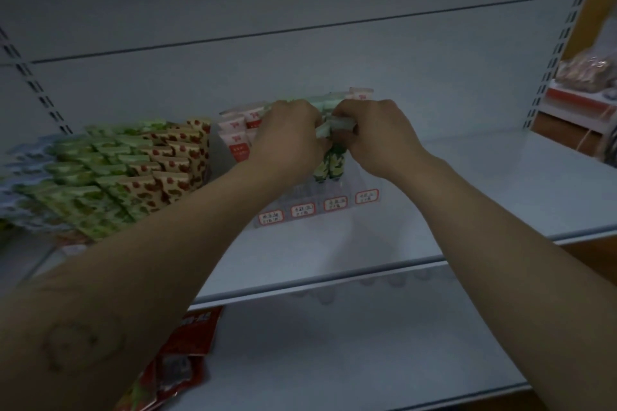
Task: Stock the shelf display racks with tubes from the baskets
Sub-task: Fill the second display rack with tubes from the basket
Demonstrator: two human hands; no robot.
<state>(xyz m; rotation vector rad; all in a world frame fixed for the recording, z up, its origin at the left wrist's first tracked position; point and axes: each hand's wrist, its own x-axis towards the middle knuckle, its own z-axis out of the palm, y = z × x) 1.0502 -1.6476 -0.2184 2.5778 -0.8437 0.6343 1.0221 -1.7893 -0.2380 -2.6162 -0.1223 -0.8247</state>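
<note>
My left hand [287, 133] and right hand [377, 137] hide much of the green tubes [329, 165]; the red-bordered labels [302, 210] are too blurred to read.

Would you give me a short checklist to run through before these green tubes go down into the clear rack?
1. Grip: left hand and right hand both hold the green tubes: ok.
2. Tubes roughly upright above the clear rack: ok.
3. Slot beneath them free: cannot tell, hands and tubes hide it.
4. Match between front labels and tubes: cannot tell, print too small.
5. Rack rests on the shelf, back from its edge: ok.
</note>
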